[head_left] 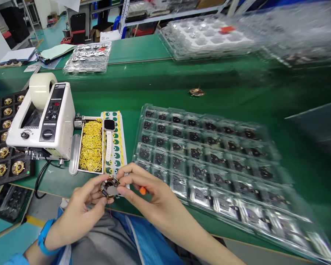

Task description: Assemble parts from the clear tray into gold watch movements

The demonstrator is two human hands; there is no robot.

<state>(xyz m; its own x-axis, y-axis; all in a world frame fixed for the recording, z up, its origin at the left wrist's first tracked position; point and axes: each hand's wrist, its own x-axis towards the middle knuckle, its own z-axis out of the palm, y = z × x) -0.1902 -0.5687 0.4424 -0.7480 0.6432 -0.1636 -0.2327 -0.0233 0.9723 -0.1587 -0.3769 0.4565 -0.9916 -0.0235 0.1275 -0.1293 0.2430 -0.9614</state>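
In front of my body, my left hand [89, 200] is closed round the rim of a small round electronic assembly [109, 187] with a grey disc in its middle. A thin red wire hangs below it. My right hand [143, 187] pinches at the assembly's right edge with thumb and fingertips. An orange piece [142, 190] shows between the right hand's lower fingers; the rest of it is hidden. Just beyond the hands lies a sheet of yellow and green die-cut stickers [117, 147], with a white-strapped watch [109, 138] on top.
A tray of yellow rings [92, 145] sits beside a white tape dispenser [57, 114]. Far left is a black foam tray [9, 171] of gold round parts. A clear blister tray [182, 184] of black parts covers the right. One round part [196, 92] lies behind it.
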